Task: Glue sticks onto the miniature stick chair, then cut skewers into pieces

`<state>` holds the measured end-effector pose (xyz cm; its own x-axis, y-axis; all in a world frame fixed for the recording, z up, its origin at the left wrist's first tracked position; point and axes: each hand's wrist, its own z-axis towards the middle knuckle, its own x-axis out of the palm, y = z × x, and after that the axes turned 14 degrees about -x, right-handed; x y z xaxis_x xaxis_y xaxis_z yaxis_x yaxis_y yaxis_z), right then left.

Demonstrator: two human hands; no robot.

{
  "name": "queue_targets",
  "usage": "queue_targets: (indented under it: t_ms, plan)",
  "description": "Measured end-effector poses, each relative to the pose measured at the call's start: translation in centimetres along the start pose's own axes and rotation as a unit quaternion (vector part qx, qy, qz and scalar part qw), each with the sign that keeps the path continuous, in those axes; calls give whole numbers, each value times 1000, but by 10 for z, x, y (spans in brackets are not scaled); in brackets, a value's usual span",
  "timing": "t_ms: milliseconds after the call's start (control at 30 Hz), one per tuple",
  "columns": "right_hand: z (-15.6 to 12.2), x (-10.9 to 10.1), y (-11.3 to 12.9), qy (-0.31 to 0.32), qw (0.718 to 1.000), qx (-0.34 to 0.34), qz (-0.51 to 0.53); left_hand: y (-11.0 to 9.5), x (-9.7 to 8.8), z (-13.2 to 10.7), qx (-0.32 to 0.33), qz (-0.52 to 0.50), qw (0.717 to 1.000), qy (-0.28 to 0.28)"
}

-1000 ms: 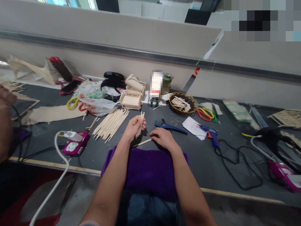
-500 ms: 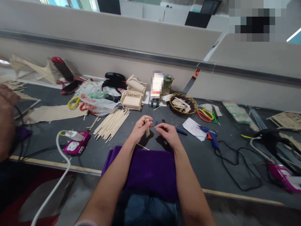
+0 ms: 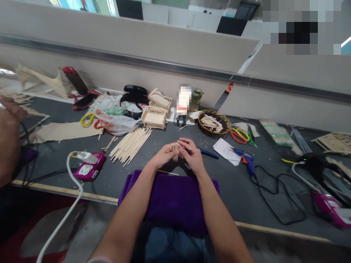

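Note:
My left hand (image 3: 163,155) is closed on a small bundle of short wooden sticks (image 3: 176,151), which stands nearly upright between my hands. My right hand (image 3: 192,154) meets it from the other side, its fingers bent and pressed against the sticks. Fingers cover part of the bundle. Just below, one loose thin stick (image 3: 168,172) lies along the edge of the purple cloth (image 3: 175,197) on my lap. To the left, longer wooden sticks (image 3: 131,145) lie spread side by side. Beside my right hand is a dark blue tool handle (image 3: 208,153), partly hidden.
A hot glue gun (image 3: 248,160) with a black cord lies right, by white paper (image 3: 226,150). Behind stand a basket of short sticks (image 3: 214,122) and a small wooden stick model (image 3: 154,117). A magenta power strip (image 3: 90,166) and another person's hand (image 3: 9,135) are left.
My right hand has moved left and now touches the stick bundle in my left hand. Before, the two hands were slightly apart. The bundle has shifted a little to the right.

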<state>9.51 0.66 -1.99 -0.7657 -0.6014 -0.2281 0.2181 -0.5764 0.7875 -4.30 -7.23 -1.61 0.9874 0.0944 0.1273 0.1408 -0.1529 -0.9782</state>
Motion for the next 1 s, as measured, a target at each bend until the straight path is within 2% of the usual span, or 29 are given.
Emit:
queue_targets:
  t_ms: [200,467,733,1000]
  plan:
    - [-1,2,1,8,998,17,56,5,-1,0,-38,67,996,37]
    - [-2,6,4,5,995,21,93,5,-4,-3,-56,77,994,51]
    - [-2,7,4,-8,992,45,115,9,-5,-2,-46,79,995,47]
    - [-2,5,3,10,992,56,113,2,-2,-2,-43,98,993,57]
